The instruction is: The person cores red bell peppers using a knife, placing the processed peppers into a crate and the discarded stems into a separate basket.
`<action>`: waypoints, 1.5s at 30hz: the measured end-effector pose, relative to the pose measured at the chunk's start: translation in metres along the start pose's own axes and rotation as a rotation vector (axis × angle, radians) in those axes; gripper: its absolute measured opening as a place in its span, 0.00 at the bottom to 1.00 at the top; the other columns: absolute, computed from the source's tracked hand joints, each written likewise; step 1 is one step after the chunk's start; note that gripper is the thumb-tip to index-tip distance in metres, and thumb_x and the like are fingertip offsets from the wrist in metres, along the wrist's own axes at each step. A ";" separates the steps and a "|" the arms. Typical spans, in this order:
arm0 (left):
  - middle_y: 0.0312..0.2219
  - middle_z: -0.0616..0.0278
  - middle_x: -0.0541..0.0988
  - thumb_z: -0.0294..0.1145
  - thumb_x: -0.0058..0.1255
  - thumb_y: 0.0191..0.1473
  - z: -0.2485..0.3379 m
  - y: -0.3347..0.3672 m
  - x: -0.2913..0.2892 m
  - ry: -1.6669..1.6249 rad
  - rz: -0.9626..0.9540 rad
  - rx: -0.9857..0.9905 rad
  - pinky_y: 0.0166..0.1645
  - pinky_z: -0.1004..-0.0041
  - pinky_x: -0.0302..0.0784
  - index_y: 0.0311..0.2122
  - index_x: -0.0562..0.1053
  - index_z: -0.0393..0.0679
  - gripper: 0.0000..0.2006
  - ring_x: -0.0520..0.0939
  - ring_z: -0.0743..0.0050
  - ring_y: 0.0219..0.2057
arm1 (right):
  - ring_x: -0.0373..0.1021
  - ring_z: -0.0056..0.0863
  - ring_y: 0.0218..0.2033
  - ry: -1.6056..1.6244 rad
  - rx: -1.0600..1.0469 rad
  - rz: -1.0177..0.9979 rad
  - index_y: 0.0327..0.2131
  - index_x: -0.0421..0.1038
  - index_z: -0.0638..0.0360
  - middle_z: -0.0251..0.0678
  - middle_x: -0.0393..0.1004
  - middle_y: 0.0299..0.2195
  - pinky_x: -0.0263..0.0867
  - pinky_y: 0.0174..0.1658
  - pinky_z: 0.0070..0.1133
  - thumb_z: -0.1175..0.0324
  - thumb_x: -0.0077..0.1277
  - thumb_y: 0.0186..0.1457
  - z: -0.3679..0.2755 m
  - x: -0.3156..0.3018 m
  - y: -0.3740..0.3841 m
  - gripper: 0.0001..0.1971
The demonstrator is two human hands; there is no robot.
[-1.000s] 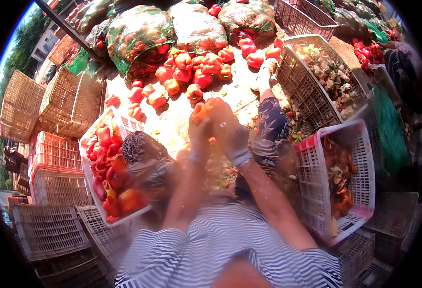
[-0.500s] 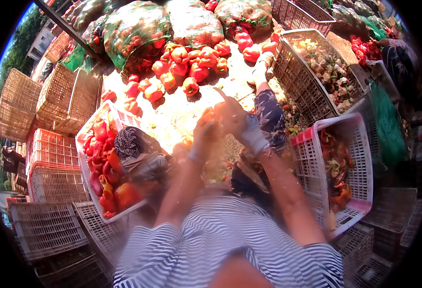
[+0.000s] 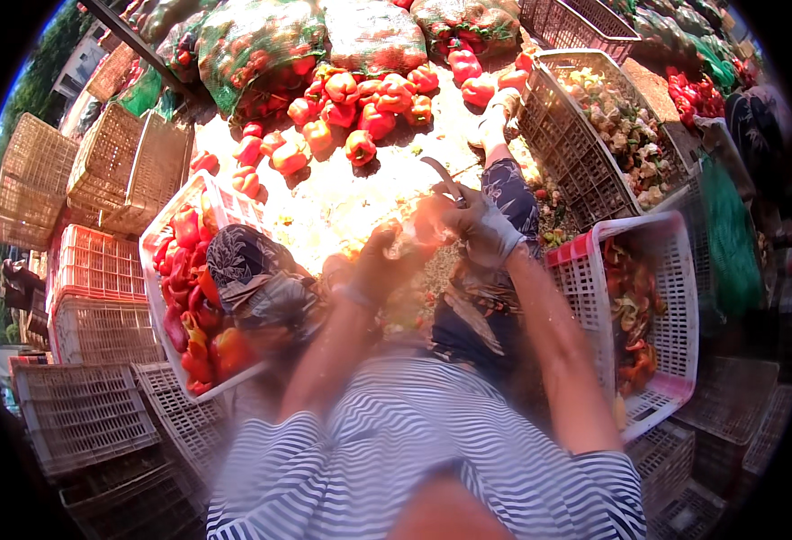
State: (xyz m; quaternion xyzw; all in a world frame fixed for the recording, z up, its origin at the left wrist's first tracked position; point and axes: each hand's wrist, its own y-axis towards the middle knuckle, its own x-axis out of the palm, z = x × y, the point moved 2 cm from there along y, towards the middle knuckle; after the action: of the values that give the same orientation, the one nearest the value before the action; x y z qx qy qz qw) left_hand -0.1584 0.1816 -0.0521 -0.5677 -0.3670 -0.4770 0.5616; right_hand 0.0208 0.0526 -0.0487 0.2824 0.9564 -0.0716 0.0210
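Observation:
My right hand (image 3: 486, 229), in a pale glove, is closed round a small knife (image 3: 441, 175) whose curved blade points up and left. Against its fingers is a blurred orange-red bell pepper (image 3: 427, 220), whole or a piece, I cannot tell. My left hand (image 3: 380, 270) is lower and to the left, its fingers curled just short of the pepper; blur hides what they hold. By my left knee, a white and pink crate (image 3: 256, 211) holds red peppers (image 3: 180, 297). A similar crate (image 3: 679, 315) by my right leg contains red and yellowish pepper pieces (image 3: 625, 315).
Whole red bell peppers (image 3: 360, 146) lie ahead on the ground, below green net sacks (image 3: 256, 54) of peppers. A brown crate (image 3: 567, 153) of pale scraps stands front right. Stacked crates (image 3: 99, 270) line the left. Another person (image 3: 760, 126) is at the far right.
My hands have drawn apart: the right went right and slightly down with the knife and pepper, the left went down. The knife blade shows more clearly now.

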 end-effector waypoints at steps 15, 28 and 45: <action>0.52 0.57 0.73 0.55 0.44 0.59 0.011 0.008 -0.014 0.580 0.080 0.215 0.51 0.63 0.76 0.59 0.63 0.43 0.31 0.77 0.62 0.50 | 0.73 0.43 0.46 -0.941 -0.149 -0.101 0.57 0.62 0.47 0.45 0.73 0.48 0.70 0.46 0.35 0.62 0.56 0.48 -0.048 0.067 -0.036 0.31; 0.42 0.59 0.77 0.36 0.43 0.62 0.000 0.004 -0.036 0.745 0.245 0.319 0.47 0.74 0.78 0.46 0.73 0.37 0.14 0.78 0.75 0.45 | 0.72 0.27 0.44 -0.124 0.030 -0.309 0.54 0.65 0.60 0.39 0.75 0.42 0.66 0.48 0.22 0.63 0.63 0.42 -0.041 0.062 -0.049 0.34; 0.36 0.60 0.78 0.51 0.49 0.56 0.004 0.026 -0.011 0.523 0.322 0.375 0.41 0.67 0.79 0.48 0.68 0.46 0.22 0.81 0.67 0.36 | 0.67 0.18 0.17 0.405 0.024 0.324 0.36 0.70 0.62 0.30 0.71 0.21 0.61 0.21 0.17 0.63 0.62 0.50 -0.021 0.089 -0.051 0.16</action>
State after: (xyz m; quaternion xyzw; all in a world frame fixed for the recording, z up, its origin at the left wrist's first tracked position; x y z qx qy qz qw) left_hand -0.1362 0.1839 -0.0700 -0.3640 -0.1979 -0.4360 0.7989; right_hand -0.0818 0.0615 -0.0290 0.4407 0.8825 -0.0206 -0.1629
